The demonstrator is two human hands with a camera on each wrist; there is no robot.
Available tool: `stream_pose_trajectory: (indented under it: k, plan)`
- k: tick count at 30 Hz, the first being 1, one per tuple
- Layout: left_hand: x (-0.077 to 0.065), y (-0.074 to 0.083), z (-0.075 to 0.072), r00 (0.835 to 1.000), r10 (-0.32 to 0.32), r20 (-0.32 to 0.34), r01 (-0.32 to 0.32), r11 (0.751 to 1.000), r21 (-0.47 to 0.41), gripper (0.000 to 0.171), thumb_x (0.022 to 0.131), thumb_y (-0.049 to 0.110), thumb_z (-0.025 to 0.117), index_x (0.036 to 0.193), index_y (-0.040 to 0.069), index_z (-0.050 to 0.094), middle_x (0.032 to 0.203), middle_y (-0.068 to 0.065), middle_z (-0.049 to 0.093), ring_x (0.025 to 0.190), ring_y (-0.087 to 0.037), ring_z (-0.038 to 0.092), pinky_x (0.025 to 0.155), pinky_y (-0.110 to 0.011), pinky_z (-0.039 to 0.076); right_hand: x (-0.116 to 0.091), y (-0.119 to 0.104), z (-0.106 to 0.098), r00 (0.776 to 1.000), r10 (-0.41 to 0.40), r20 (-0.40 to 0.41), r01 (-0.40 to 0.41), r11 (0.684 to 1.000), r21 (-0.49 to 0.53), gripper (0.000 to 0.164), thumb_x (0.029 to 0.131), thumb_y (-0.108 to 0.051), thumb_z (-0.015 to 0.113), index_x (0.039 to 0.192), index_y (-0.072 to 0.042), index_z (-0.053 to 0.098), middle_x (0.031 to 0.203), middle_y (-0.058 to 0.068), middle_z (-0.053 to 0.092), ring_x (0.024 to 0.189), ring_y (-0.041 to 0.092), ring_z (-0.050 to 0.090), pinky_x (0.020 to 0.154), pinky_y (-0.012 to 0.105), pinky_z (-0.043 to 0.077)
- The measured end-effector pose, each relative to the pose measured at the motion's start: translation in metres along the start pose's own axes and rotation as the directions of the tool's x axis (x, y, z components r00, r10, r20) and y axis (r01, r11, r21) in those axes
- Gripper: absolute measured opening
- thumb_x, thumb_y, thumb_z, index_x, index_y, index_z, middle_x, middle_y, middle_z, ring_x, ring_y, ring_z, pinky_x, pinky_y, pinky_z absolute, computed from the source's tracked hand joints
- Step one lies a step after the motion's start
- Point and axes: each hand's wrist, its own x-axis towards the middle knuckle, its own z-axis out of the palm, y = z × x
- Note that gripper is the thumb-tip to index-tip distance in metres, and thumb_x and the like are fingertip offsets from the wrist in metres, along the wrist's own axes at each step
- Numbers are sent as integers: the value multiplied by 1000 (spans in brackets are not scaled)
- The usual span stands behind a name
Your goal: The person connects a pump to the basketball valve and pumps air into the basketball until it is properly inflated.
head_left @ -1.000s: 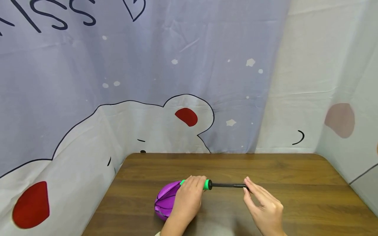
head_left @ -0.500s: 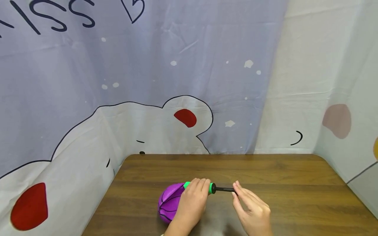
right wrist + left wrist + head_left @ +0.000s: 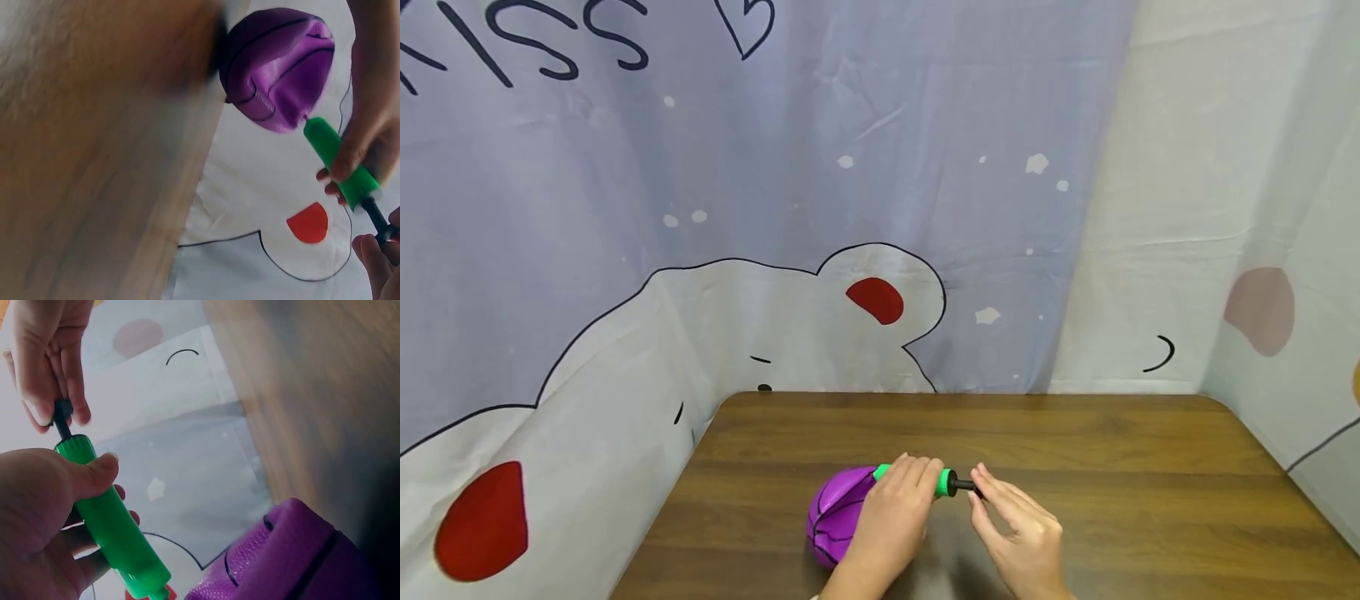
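Right hand (image 3: 1021,529): thumb and fingertips pinched together on the black handle (image 3: 62,409), beyond the rod end of the pump.
Left hand (image 3: 891,521): clamped on the green barrel (image 3: 125,534), fingers wrapped round it, thumb lying along its side.
Black rod (image 3: 964,485): between the two hands; a short length shows outside the barrel, running from the left hand's side toward the right hand's fingertips.
Pump axis: rod and barrel in one line, crossing from left hand to right hand, dipping slightly toward the right hand in the head view.
Governing relation (judged): right hand in line with the barrel and near its rod end, so travel of the rod depends on staying along that axis.
Purple ball (image 3: 837,512): to the left of the left hand, the nearer hand; dented, meeting the nozzle end of the pump. Contact with the tabletop (image 3: 1120,467): cannot tell.
Tabletop: below both hands, extending beyond them.
Printed cloth (image 3: 880,167): beyond the hands and tabletop, hanging.
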Motion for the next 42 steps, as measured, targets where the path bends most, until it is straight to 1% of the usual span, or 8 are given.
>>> stream_pose_trajectory:
  k: [5, 12, 18, 24, 28, 32, 37, 42]
  plan:
    - [-1, -8, 0, 999, -46, 23, 46, 999, -12, 47, 71, -4, 80, 113, 9, 64, 103, -1, 68, 99, -16, 66, 104, -34, 54, 11, 5, -15, 999, -15, -33, 15, 1000, -5, 31, 97, -23, 66, 97, 6, 78, 94, 21, 76, 95, 14, 75, 89, 12, 53]
    - [-2, -14, -2, 995, -83, 62, 84, 996, -16, 45, 77, 5, 83, 116, 9, 63, 107, -1, 68, 103, -16, 66, 107, -35, 52, 24, 10, -36, 996, -6, -86, 4, 1000, -19, 19, 89, -10, 70, 96, 6, 78, 94, 21, 76, 102, 5, 71, 91, 9, 52]
    - [-2, -13, -3, 996, -80, 41, 81, 996, -33, 42, 79, 11, 82, 116, 9, 62, 106, -1, 68, 102, -16, 66, 106, -35, 53, 31, 5, -41, 994, 0, -107, -4, 1000, -28, 18, 88, -7, 70, 97, 7, 78, 96, 23, 75, 107, 3, 69, 93, 11, 51]
    - [2, -6, -5, 998, -66, 0, 66, 997, -39, 43, 76, 10, 85, 114, 7, 64, 104, -2, 69, 99, -17, 67, 102, -36, 56, 30, -5, -33, 985, 15, -170, -22, 999, -37, 18, 90, -4, 70, 99, 9, 76, 98, 26, 74, 109, 7, 70, 96, 13, 52]
    - [6, 1, -5, 999, -40, -14, 40, 999, -9, 43, 74, 11, 86, 111, 7, 65, 102, -2, 69, 97, -17, 68, 100, -35, 57, 22, -10, -21, 986, -4, -166, -1, 1000, -29, 20, 93, -7, 69, 99, 10, 76, 99, 28, 72, 108, 13, 71, 96, 15, 52]
    - [8, 7, -4, 1000, -17, -25, 18, 1000, 23, 43, 71, 9, 86, 109, 8, 66, 100, -2, 69, 95, -17, 68, 100, -33, 56, 12, -10, -6, 989, -43, -138, 42, 999, -9, 26, 97, -14, 67, 99, 11, 76, 99, 28, 73, 104, 18, 73, 94, 16, 54]
    - [6, 12, -4, 1000, -6, -11, 6, 999, 34, 41, 72, 6, 85, 109, 8, 67, 102, -1, 71, 97, -17, 68, 102, -33, 55, -2, -7, 6, 995, -64, -73, 65, 998, 13, 29, 99, -17, 65, 100, 10, 75, 97, 25, 74, 94, 25, 75, 90, 16, 55]
    - [4, 7, -2, 1000, -1, -26, -1, 999, -47, 45, 70, 2, 86, 111, 8, 67, 102, -2, 71, 98, -17, 68, 103, -36, 54, -2, -5, 7, 996, -71, -51, 72, 997, 14, 29, 98, -19, 66, 100, 8, 77, 96, 20, 76, 88, 26, 76, 86, 17, 58]
